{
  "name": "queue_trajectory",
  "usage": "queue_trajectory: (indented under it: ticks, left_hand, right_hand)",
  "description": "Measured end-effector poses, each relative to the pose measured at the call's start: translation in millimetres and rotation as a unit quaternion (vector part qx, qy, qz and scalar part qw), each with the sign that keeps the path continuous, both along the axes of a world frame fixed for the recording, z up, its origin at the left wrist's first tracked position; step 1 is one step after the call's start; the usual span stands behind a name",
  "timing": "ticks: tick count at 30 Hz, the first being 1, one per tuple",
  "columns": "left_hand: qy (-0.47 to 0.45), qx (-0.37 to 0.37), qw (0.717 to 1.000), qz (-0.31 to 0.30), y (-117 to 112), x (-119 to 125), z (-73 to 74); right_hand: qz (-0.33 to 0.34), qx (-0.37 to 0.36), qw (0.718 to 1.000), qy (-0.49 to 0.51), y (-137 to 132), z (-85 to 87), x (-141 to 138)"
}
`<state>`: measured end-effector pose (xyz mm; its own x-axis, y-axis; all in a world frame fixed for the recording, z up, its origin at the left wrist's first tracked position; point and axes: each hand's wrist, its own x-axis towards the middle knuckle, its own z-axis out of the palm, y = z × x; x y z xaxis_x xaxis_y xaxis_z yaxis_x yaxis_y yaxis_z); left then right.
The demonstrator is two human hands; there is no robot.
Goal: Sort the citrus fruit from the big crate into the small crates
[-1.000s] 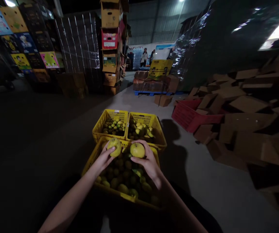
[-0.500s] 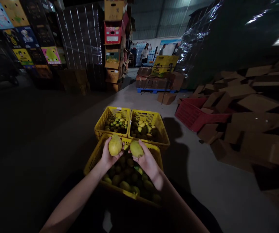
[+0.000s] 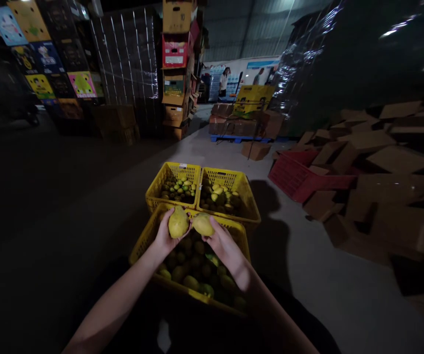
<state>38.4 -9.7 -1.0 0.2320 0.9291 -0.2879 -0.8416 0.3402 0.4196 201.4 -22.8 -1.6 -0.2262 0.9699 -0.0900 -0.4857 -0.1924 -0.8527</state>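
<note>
Yellow fruit sat gripped in each hand over the near crate [image 3: 142,242]: left fruit [image 3: 178,222] in the left hand [image 3: 165,237], right fruit [image 3: 202,224] in the right hand [image 3: 224,247]. Apart a moment earlier, they now touched.

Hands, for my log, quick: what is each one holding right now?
Left hand: closed, holding a pear-shaped yellow fruit.
Right hand: closed, holding a second yellow fruit.
</note>
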Motion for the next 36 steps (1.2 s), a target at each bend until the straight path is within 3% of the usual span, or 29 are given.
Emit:
queue_trajectory:
  ticks: [6, 14, 20, 22, 27, 36]
  left_hand:
    - [0.009, 0.005, 1.0, 0.0, -0.1, 0.8, 2.4]
    - [-0.021, 0.02, 0.999, 0.017, 1.7, 0.4, 0.0]
    - [-0.034, 0.005, 0.999, -0.009, 0.0, -0.8, -3.2]
    - [-0.028, -0.008, 1.0, -0.007, -3.5, 3.2, -5.3]
    - [-0.047, -0.03, 0.998, -0.04, -15.4, 18.1, -15.1]
    - [-0.041, -0.056, 0.997, -0.032, -15.8, 21.1, -24.4]
  right_hand:
    - [-0.032, 0.051, 0.998, -0.03, -2.7, -1.0, -4.4]
    - [-0.083, 0.132, 0.977, -0.146, -4.0, 6.4, -9.2]
    - [-0.102, 0.133, 0.971, -0.168, -3.6, 3.8, -9.4]
    - [-0.126, 0.172, 0.956, -0.203, -2.4, 0.2, -9.1]
    - [-0.159, 0.261, 0.884, -0.355, -1.8, -11.9, -11.0]
    - [-0.047, 0.265, 0.817, -0.51, -21.5, -22.7, -18.0]
